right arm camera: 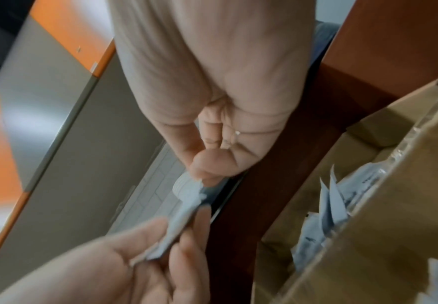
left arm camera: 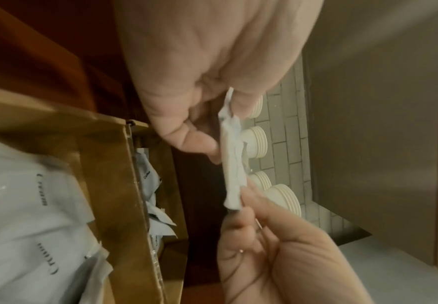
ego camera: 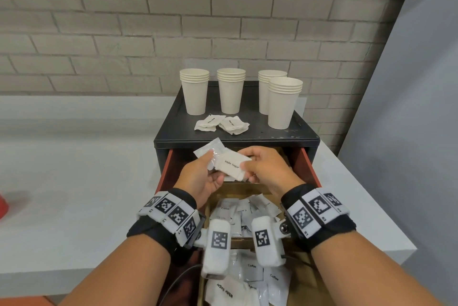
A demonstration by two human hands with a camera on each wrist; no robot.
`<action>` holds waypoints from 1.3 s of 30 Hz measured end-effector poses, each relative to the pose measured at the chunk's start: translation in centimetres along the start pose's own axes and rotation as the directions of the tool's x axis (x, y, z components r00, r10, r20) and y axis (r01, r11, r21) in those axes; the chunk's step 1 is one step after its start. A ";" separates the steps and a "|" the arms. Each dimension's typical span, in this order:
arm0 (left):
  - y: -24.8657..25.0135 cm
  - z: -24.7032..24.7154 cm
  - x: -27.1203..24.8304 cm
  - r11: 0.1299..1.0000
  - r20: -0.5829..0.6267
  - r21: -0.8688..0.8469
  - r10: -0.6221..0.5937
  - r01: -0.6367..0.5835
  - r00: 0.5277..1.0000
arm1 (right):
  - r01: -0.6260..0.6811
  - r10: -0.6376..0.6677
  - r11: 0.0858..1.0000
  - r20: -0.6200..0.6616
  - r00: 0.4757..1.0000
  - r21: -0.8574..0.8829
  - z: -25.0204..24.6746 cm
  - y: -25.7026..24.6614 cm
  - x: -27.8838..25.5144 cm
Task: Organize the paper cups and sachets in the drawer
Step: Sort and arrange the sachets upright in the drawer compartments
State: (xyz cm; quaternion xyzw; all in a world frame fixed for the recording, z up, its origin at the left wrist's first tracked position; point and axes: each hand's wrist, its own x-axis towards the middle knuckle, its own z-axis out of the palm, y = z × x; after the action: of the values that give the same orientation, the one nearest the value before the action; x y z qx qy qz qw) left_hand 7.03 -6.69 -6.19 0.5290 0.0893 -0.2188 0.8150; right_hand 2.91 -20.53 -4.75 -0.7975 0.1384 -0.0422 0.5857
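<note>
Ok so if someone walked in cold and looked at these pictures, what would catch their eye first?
Most likely the two hands in the middle: the left hand and right hand together pinch a small bundle of White Sugar sachets above the open drawer. Behind them, four stacks of paper cups stand on the black cabinet top, with two little piles of loose sachets in front.

A white counter is carrying a black cabinet. Four stacks of paper cups are standing upright on the cabinet top, three in a back row and one forward at the right. Two small piles of sachets are lying just in front of the left stacks, the piles touching.
</note>
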 end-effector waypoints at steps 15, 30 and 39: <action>0.7 -0.7 -0.1 0.988 -0.051 -0.024 0.153 -0.155 0.987 | 0.151 -0.155 0.987 -0.090 0.984 -0.054 1.7 -7.0 2.8; 0.0 -0.5 -0.6 0.934 0.076 0.277 0.212 -0.224 0.974 | -0.045 0.058 0.991 0.096 0.994 -0.124 -0.9 -1.2 0.3; -0.3 -0.8 -0.6 0.847 -0.074 0.497 0.261 -0.191 0.963 | -0.148 0.146 0.930 -0.032 0.989 -0.336 -0.9 0.0 -0.8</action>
State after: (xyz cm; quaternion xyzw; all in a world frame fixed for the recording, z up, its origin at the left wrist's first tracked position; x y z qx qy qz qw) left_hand 6.43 -5.96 -6.57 0.7369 0.0251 -0.0994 0.6681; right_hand 1.97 -21.17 -4.43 -0.8732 0.2048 0.0234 0.4417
